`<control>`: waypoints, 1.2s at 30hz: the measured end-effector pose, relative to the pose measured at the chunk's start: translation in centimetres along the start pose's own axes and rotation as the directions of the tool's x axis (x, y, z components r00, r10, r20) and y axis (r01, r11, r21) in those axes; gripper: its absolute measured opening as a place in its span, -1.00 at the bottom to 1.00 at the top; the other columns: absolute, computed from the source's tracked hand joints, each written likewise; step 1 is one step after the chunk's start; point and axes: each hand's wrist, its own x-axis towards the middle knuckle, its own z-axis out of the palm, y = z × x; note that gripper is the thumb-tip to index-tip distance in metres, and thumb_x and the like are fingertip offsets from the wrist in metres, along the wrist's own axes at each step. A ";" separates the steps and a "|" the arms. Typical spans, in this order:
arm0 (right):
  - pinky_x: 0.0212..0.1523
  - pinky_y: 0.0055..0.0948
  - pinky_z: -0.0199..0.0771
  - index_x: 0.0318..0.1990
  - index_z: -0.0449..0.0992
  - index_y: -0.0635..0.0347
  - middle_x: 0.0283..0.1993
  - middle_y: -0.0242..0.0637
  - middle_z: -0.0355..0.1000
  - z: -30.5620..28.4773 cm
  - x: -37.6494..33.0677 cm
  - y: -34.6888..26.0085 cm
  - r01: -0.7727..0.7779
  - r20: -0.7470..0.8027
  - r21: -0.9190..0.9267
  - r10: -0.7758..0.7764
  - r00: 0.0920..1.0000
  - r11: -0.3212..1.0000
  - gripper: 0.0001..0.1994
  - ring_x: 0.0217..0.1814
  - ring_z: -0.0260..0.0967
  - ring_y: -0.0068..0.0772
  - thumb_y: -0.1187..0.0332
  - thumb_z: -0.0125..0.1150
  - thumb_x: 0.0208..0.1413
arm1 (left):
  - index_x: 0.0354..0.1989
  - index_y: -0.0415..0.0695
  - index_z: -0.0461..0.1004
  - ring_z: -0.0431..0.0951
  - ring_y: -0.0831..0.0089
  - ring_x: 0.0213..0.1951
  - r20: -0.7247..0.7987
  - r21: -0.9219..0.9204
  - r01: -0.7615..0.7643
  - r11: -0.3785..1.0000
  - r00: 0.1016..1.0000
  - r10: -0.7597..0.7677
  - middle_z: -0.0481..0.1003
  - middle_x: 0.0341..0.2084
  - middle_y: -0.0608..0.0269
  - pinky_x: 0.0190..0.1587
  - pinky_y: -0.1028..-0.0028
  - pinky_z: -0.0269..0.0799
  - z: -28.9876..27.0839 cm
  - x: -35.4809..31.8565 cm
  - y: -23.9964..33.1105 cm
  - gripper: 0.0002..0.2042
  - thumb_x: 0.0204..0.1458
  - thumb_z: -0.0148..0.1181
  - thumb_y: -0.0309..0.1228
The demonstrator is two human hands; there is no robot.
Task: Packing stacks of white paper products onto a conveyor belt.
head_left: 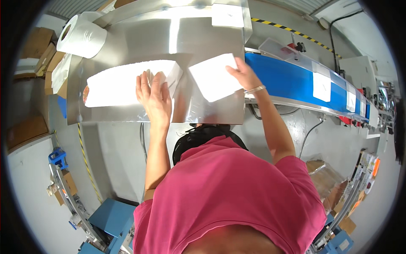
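Slips (322, 86) on your blue belt (281, 76) are too blurry to read tbh; your right hand (245, 75) pinches a white sheet (212, 79), left hand (154, 96) rests loose on a white stack (113, 84).

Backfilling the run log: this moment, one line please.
left hand: on white stack | right hand: touching white square | surface: metal table | right: blue conveyor | far left: white roll

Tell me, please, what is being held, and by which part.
The right hand holds a flat white piece by its right edge; the left hand rests on the white stack, its grip unclear.
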 end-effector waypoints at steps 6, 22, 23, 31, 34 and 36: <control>-0.16 -0.31 0.37 -0.03 0.40 0.27 -0.26 -0.05 0.44 -11.8 -3.9 4.3 -0.426 -0.645 -0.420 0.067 0.761 0.801 -0.50 -0.28 0.35 -0.14 0.02 0.20 0.05 | -0.02 -0.15 0.45 0.24 -0.05 0.18 -0.035 -0.026 -0.030 0.999 0.999 0.029 0.32 0.08 -0.06 0.16 0.12 0.20 0.0 0.2 0.0 -0.68 -0.01 0.14 -0.57; 0.15 -0.36 0.26 0.11 0.32 0.13 0.14 -0.28 0.27 7.1 5.5 -5.5 0.437 0.514 -0.248 -0.265 0.816 0.865 -0.51 0.18 0.21 -0.37 0.27 0.28 0.01 | -0.22 -0.11 0.53 -0.03 -0.11 0.32 0.062 -0.126 -0.040 0.991 0.997 0.048 0.16 0.21 -0.09 0.27 -0.08 -0.16 -1.5 0.9 0.2 -0.79 -0.06 0.24 -0.39; 0.13 -0.38 0.28 0.11 0.31 0.16 0.10 -0.28 0.30 6.8 5.2 -5.2 0.412 0.492 -0.234 -0.258 0.831 0.881 -0.53 0.14 0.23 -0.40 0.26 0.26 0.05 | -0.22 -0.13 0.51 -0.03 -0.13 0.31 0.048 -0.118 -0.037 0.992 0.998 0.043 0.15 0.21 -0.14 0.26 -0.09 -0.17 -1.4 1.1 -0.6 -0.78 -0.04 0.24 -0.34; -0.40 -0.49 0.31 -0.23 0.48 0.27 -0.48 -0.31 0.41 -5.7 -1.4 3.6 -0.242 -0.504 -0.236 0.094 0.858 0.941 -0.65 -0.44 0.21 -0.57 0.11 0.19 0.11 | -0.03 -0.16 0.47 0.16 -0.05 0.22 0.031 -0.073 0.011 0.997 0.999 -0.009 0.23 0.16 -0.08 0.19 0.14 0.16 -1.2 1.2 -2.1 -0.70 0.02 0.13 -0.56; -0.33 -0.34 0.38 -0.19 0.49 0.26 -0.38 -0.14 0.48 -11.6 -3.2 4.0 -0.353 -0.640 -0.411 0.010 0.768 0.841 -0.61 -0.39 0.38 -0.29 0.07 0.22 0.05 | -0.04 -0.16 0.48 0.17 -0.02 0.21 0.013 -0.069 -0.040 0.997 0.999 0.041 0.26 0.15 -0.02 0.18 0.15 0.19 -0.8 1.1 -2.2 -0.70 0.01 0.15 -0.57; -0.28 -0.27 0.41 -0.15 0.49 0.25 -0.30 -0.09 0.50 -11.7 -3.9 3.0 -0.352 -0.654 -0.476 -0.057 0.755 0.806 -0.58 -0.33 0.44 -0.17 0.05 0.23 0.03 | -0.06 -0.17 0.49 0.17 -0.03 0.22 0.001 -0.062 -0.068 0.996 0.998 0.068 0.26 0.15 -0.01 0.18 0.14 0.19 -0.6 1.0 -2.4 -0.72 0.00 0.16 -0.57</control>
